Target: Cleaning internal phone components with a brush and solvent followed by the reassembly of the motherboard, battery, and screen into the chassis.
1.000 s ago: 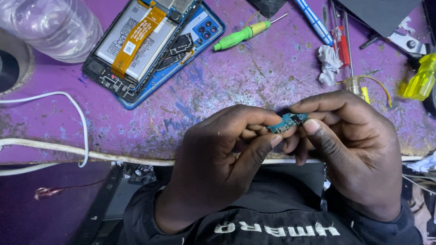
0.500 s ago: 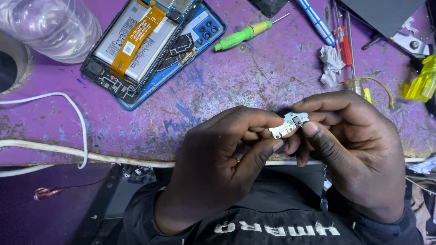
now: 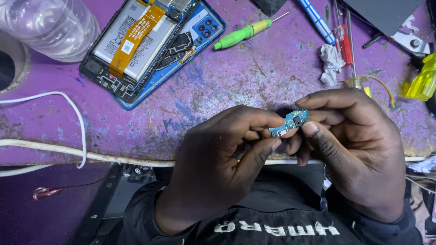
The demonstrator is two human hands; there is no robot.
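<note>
A small blue-green circuit board [image 3: 289, 122] is pinched between both hands above the front edge of the purple worktop [image 3: 218, 95]. My left hand [image 3: 218, 168] grips its left end with thumb and fingers. My right hand [image 3: 354, 145] grips its right end, thumb on top. An opened blue phone [image 3: 150, 43] lies at the back left, its battery and an orange flex strip exposed.
A green screwdriver [image 3: 243, 34], a blue-handled tool [image 3: 318, 22], a red screwdriver [image 3: 344, 41] and crumpled tissue [image 3: 330, 63] lie at the back. A clear plastic bottle [image 3: 45, 25] is far left. White cable [image 3: 68, 149] runs along the front edge. A yellow handle [image 3: 422, 81] sits at the right.
The small board has been turned between my fingertips: half a second ago a pale face showed, now the blue-green face is up. Both hands stay in place.
</note>
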